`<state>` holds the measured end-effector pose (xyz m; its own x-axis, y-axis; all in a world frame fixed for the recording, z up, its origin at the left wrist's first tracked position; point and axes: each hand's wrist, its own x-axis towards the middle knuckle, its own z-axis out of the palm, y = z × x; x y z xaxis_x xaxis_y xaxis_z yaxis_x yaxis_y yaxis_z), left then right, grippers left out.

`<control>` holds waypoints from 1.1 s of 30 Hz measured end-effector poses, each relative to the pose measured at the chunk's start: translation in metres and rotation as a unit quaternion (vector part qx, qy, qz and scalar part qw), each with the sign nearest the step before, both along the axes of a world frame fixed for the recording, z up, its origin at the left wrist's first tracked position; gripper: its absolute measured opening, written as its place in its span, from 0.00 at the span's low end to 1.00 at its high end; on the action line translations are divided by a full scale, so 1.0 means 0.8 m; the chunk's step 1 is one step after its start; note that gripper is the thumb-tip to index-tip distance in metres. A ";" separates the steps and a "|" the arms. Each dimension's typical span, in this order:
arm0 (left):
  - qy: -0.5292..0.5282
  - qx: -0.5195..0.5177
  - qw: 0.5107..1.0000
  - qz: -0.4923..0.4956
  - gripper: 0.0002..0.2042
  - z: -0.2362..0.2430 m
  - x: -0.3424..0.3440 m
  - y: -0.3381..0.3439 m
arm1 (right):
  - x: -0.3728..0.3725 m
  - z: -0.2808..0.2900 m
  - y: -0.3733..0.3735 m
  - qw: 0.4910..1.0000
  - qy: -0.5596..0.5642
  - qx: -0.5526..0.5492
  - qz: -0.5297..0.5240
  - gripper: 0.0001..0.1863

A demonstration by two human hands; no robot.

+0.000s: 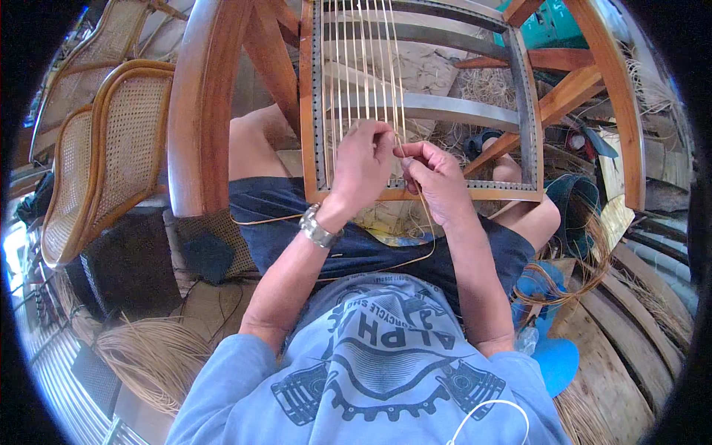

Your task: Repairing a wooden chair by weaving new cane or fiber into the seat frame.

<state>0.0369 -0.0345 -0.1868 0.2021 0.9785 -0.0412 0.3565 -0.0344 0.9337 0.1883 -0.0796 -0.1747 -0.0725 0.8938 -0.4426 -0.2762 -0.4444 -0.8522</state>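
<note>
A wooden chair frame (424,194) with small holes along its inner edge lies across my lap. Several pale cane strands (366,74) run lengthwise over the left half of its opening. My left hand (361,165), a metal watch on its wrist, is closed over the strands near the front rail, fingertips pinching a strand. Beside it, my right hand (439,182) pinches a loose cane strand (429,219) between thumb and forefinger. The fingertips of both hands nearly meet. The loose strand's tail loops down over my dark shorts. My left fingertips are partly hidden.
Woven cane chair backs (133,141) stand at the left. A bundle of cane (152,356) lies at lower left. Coiled brown strands (593,259) hang by a dark bucket (571,204) at right. A blue plastic object (556,363) sits near my right elbow.
</note>
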 end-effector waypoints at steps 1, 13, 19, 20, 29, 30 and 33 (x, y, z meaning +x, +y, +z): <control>0.056 0.127 0.990 0.012 0.07 -0.001 0.004 -0.002 | 0.000 -0.002 -0.001 1.000 0.001 0.000 -0.001 0.08; -0.280 -0.315 0.904 0.072 0.11 0.008 0.007 -0.020 | -0.008 -0.005 -0.009 0.999 -0.015 0.022 -0.032 0.07; -0.405 -0.369 0.837 0.000 0.11 0.012 0.005 -0.011 | -0.011 -0.013 -0.011 0.997 0.007 0.039 -0.065 0.07; -0.416 -0.370 0.830 0.021 0.10 0.010 0.004 -0.009 | -0.012 -0.016 -0.010 0.997 0.004 0.050 -0.055 0.07; -0.443 -0.436 0.783 -0.034 0.10 0.008 0.011 0.006 | 0.010 -0.018 -0.013 0.981 -0.141 0.130 -0.029 0.09; -0.446 -0.442 0.776 -0.049 0.10 -0.004 0.010 0.009 | 0.009 -0.021 -0.013 0.974 -0.172 0.144 -0.036 0.10; -0.364 -0.366 0.855 0.052 0.09 -0.014 0.007 0.011 | -0.008 -0.012 -0.006 0.965 -0.201 0.167 -0.024 0.13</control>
